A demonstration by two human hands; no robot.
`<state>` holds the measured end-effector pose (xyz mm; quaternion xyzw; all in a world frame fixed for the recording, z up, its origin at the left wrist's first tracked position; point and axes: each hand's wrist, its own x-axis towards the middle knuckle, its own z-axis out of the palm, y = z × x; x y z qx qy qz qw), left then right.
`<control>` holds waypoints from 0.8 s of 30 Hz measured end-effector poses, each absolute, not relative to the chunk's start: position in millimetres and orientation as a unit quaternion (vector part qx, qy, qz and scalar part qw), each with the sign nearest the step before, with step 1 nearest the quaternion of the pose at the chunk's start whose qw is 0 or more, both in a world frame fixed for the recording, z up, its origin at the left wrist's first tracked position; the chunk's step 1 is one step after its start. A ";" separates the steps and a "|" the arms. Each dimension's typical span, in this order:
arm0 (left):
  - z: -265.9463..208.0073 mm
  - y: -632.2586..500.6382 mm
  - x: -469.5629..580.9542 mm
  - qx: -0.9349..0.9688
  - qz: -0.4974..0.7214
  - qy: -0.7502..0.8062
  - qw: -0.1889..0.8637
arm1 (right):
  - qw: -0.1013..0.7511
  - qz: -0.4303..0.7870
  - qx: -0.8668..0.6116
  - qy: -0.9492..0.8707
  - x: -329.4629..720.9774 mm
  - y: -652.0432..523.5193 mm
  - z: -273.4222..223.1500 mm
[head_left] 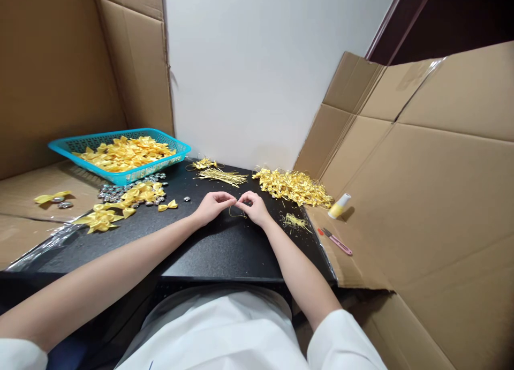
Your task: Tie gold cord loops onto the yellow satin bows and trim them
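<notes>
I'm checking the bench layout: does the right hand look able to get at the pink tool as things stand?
Probably yes: just low scraps lie between the right hand and the pink tool, nothing tall, though that hand seems busy with a gold cord.

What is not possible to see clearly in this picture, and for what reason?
All in the head view:
Top of the gold cord: hidden by the left hand and right hand.
Floor of the blue basket: covered by heaped yellow bows.
Left sleeve: cut off by the left and bottom edges.
Any print on the bottle: too small to read.
</notes>
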<state>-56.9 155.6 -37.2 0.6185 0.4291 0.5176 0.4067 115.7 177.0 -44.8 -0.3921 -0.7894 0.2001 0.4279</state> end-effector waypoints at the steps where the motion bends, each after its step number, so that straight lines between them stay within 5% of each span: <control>1: -38.2 156.2 -56.8 0.615 0.518 0.430 0.412 | 0.424 0.190 -0.393 -0.794 115.8 176.6 -44.5; 24: -47.8 162.4 -61.4 0.672 0.486 0.437 0.349 | 0.380 0.096 -0.404 -0.827 117.3 169.0 -38.8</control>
